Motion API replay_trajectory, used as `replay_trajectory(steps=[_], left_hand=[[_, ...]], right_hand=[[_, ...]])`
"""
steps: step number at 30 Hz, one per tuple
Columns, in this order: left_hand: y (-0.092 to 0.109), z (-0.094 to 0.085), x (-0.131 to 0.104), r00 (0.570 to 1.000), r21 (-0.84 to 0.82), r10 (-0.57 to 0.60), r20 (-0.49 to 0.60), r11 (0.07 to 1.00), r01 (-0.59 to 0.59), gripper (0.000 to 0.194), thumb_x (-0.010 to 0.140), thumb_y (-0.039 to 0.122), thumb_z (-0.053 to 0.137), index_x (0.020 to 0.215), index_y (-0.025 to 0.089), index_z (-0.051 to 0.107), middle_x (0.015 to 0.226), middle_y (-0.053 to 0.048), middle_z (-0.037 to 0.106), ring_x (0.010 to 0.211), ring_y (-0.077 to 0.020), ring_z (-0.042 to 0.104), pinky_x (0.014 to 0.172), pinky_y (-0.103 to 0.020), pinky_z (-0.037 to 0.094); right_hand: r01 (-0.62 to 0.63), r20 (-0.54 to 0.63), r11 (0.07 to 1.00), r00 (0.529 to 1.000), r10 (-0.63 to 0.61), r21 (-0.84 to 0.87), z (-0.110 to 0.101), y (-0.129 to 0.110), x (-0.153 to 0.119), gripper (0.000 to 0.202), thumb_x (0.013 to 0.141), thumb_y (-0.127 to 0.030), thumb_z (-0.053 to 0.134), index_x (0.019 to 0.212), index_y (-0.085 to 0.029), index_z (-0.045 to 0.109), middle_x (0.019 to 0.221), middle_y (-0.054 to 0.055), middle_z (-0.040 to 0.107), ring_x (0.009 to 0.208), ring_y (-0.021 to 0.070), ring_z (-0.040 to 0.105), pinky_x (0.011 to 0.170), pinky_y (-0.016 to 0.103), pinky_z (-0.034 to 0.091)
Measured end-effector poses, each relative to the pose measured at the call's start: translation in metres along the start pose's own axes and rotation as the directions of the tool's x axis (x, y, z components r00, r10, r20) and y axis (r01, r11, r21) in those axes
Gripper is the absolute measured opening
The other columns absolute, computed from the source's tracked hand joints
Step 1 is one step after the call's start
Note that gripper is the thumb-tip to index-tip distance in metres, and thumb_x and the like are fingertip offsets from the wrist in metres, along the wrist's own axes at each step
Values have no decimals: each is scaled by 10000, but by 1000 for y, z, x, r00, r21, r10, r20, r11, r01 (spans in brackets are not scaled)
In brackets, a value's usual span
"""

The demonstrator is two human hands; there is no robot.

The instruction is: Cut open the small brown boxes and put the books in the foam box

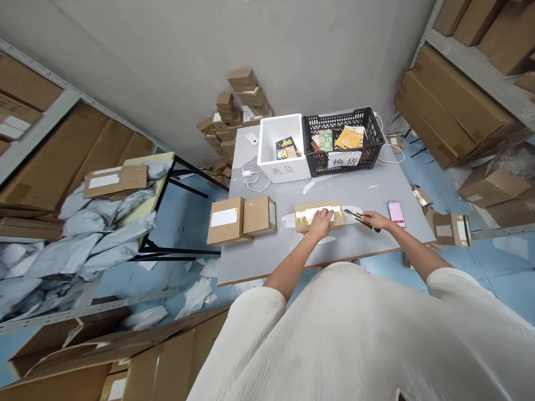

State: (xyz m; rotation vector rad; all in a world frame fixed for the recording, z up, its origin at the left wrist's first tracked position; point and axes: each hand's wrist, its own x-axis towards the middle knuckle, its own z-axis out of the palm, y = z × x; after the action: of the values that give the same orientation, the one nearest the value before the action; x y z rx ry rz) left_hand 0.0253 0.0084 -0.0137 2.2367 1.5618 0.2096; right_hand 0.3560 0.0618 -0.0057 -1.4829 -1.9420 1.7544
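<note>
A cardboard parcel [300, 223] lay on the grey desk [251, 262], set back a little from the middle of the near edge, its long side roughly along that edge. It had a white label [311, 214] and strips of shiny tape on top. The left hand [321, 223] rested over the parcel with its fingers on the upper face; I could not tell whether it gripped the parcel or only pressed on it. The right hand [370, 219] was closed around a black and yellow utility knife [355, 216], whose tip pointed at the parcel's right end, just beside it; contact was too small to make out.

A phone [396, 214] with a pink screen lay to the right of that hand, near the desk's right edge. Two brown boxes, a larger one [225, 223] and a smaller one [258, 215], stood side by side at the left edge. Towards the far edge, a white bin [281, 171] with a few packs inside stood against a black crate [364, 160], which held colourful packets and bore a paper sign [344, 160]. Left of the bin, a white cable [252, 181] lay loosely coiled
</note>
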Motion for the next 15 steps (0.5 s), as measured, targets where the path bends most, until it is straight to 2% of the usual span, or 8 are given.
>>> replay_trajectory(steps=[3,6,8,11,15], left_hand=[[0,-10,-1,997,-79,-28,-69,997,23,780,995,270,644,1701,264,313,1600,-183,486,1330,-339,642,1171,-529,505],[-2,-18,2,978,-84,-112,-173,992,99,605,1079,227,450,1678,243,370,1669,-191,451,1423,-340,585,1163,-515,498],[-4,-21,7,967,-66,-156,-201,987,145,584,1073,183,413,1654,238,414,1656,-183,490,1486,-345,535,1202,-525,461],[-8,-20,14,967,-50,-179,-182,984,173,663,1028,158,487,1678,246,391,1629,-182,541,1538,-354,488,1256,-556,406],[-12,-16,19,974,-22,-154,-164,988,152,761,960,157,600,1683,272,394,1620,-192,547,1558,-369,459,1316,-600,315]], right_hand=[[14,-111,993,994,-1,117,7,-2,-2,452,957,-673,668,982,-225,619,916,68,790,745,192,716,602,252,529],[43,-194,995,981,-25,93,14,-9,-5,464,984,-676,639,1089,-224,630,935,67,796,766,194,724,661,265,551],[69,-240,998,969,-65,6,18,-15,-8,476,1025,-666,578,1161,-218,661,946,59,792,787,198,718,745,293,572],[112,-267,975,950,-161,-191,24,-26,-12,493,1092,-614,467,1246,-225,727,1050,75,800,942,243,734,915,361,577],[149,-238,866,927,-291,-476,30,-33,-15,457,1097,-497,508,1389,-251,760,1233,123,774,1164,310,702,1044,417,534]])
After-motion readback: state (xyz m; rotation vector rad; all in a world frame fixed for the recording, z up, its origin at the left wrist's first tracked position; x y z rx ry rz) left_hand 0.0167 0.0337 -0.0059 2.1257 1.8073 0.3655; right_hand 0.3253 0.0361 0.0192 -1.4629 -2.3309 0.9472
